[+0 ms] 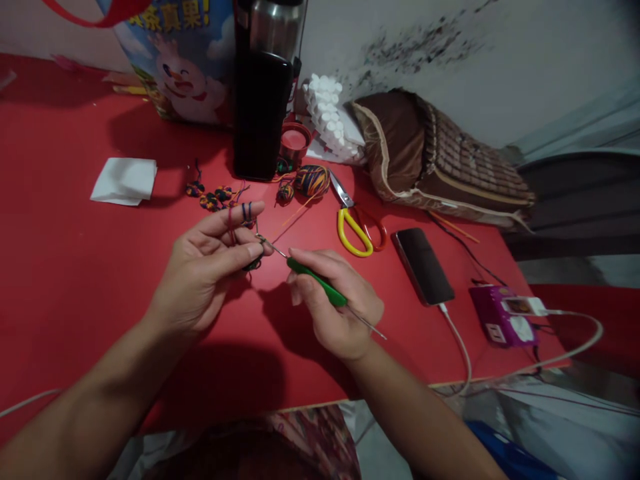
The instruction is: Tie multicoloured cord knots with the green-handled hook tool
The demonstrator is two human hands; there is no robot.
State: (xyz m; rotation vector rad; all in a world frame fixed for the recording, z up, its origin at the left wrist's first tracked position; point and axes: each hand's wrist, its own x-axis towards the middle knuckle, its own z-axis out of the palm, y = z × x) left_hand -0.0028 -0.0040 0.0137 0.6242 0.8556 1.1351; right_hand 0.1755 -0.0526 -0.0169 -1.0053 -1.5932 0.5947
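Just left of the scissors (356, 227), above the red counter (75, 280): left hand (210, 267) and right hand (335, 300) raised close together, joined by a crochet hook (320, 285). Left hand half closed, thumb and a fingertip pinched on a small dark crochet piece (254, 264), index finger stretched out with yarn (240, 215) looped round it in red and blue turns. Right hand curled shut round the green handle of the crochet hook, pencil-fashion, metal tail poking out behind the palm, steel tip reaching into the crochet piece.

Crochet piece: tiny, dark, multicoloured, mostly hidden under the fingertips; exact shape hard to tell. Probably near weightless, soft and squashy, apt to twist or unravel if let slack; best pinched at its edge right beside the working loop, with the yarn taut over the finger. Crochet hook: thin, stiff, light; smooth steel likely slippery, so better gripped on the green handle, as now.

Behind the scissors, a striped yarn ball (311, 180); further left of them, a scatter of small multicoloured knots (213, 197) and a folded tissue (124, 180). Right of the scissors, a phone (423, 265) face up on a charging cable.
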